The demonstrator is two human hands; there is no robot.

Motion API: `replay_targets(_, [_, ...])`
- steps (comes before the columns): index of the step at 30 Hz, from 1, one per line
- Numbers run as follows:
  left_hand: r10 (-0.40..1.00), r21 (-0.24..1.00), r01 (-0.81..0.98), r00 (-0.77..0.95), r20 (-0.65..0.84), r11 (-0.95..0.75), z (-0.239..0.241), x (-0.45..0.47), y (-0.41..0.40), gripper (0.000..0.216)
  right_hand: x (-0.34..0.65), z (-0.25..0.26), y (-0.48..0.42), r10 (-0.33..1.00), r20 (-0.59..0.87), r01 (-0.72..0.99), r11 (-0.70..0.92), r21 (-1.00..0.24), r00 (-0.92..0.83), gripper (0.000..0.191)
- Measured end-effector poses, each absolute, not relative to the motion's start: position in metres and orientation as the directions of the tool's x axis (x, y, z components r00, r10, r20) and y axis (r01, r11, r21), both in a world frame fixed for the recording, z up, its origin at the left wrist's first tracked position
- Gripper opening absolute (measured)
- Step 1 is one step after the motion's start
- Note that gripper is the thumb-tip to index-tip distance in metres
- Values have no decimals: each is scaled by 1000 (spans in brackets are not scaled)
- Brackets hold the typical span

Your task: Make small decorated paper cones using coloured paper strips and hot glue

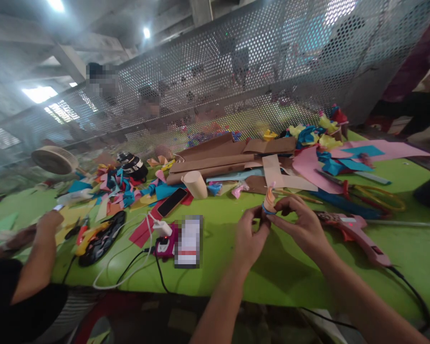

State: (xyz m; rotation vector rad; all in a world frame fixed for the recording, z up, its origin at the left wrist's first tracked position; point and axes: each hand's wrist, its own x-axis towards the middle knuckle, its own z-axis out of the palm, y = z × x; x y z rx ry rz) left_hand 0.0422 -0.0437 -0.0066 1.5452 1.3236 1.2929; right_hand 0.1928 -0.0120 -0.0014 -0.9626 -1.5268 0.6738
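Between the fingertips of both hands is a small paper flower [270,201], peach and swirled above with a blue band at its base. My left hand [250,231] pinches it from the left. From the right, the bent fingers of my right hand [298,220] close on its lower edge. A pink hot glue gun [358,231] lies on the table just right of my right hand. Beyond my hands are a pink crumpled paper piece [239,189], a blue one [215,188] and a pale paper roll [195,185] standing upright.
The green table [222,282] carries a phone [172,202], a second phone [188,241], a magenta power strip [166,246] with cables, brown paper sheets [215,162] and scissors [372,198]. At left, a co-worker's hand [50,222] is near yellow paper. A perforated metal screen [215,71] stands behind.
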Motion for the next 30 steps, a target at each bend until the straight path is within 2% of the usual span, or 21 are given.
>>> replay_targets(2, [940,908,307,-93,328,-286,-5,40,-44,26,193,-2,-12,851,525,219,517,-828,-22,12])
replay_targets(5, [861,833,409,-185,475,-372,-6,38,-44,15,194,-3,-12,837,546,255,536,-804,-38,10])
replay_targets(8, [813,770,495,-194,549,-402,-6,39,-44,6,194,-4,-13,825,562,304,551,-777,-58,9])
replay_targets(19, [761,671,616,-171,625,-412,-4,41,-44,15,193,-4,-14,801,591,373,579,-725,-94,9])
replay_targets(30, [760,668,608,-155,631,-430,0,40,-45,15,193,-3,-13,802,591,375,576,-726,-88,8])
